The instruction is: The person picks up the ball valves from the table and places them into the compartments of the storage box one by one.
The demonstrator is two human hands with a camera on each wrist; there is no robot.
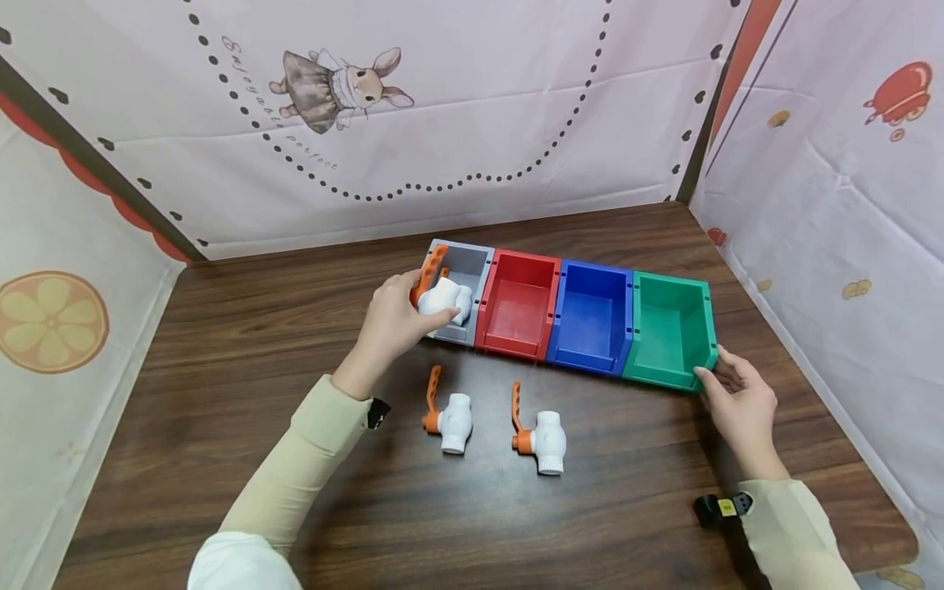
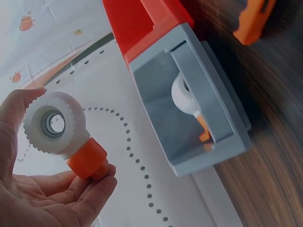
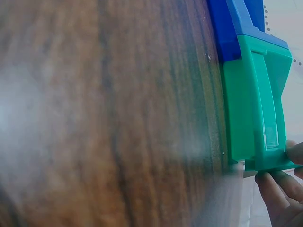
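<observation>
Over the gray bin (image 1: 472, 259), the nearer left hand (image 1: 391, 318) had its grip around a white ball valve (image 2: 73, 137), orange lever (image 1: 431, 270) pointing to the bin's far edge; another valve (image 2: 183, 97) lay inside. Before it lay two more valves (image 1: 455, 423); well right, the right hand (image 1: 741, 401) pinched the green bin (image 1: 667, 332).

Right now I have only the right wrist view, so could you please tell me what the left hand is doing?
Observer: The left hand holds a white-and-orange valve.
Operator: Thank you. Does anything lie in the row past the blue bin?
Observer: Yes, a second valve lies in the grey bin at the far end.
Operator: And are there any valves on the table?
Observer: Two: a third valve and, to its right, a fourth valve.
</observation>
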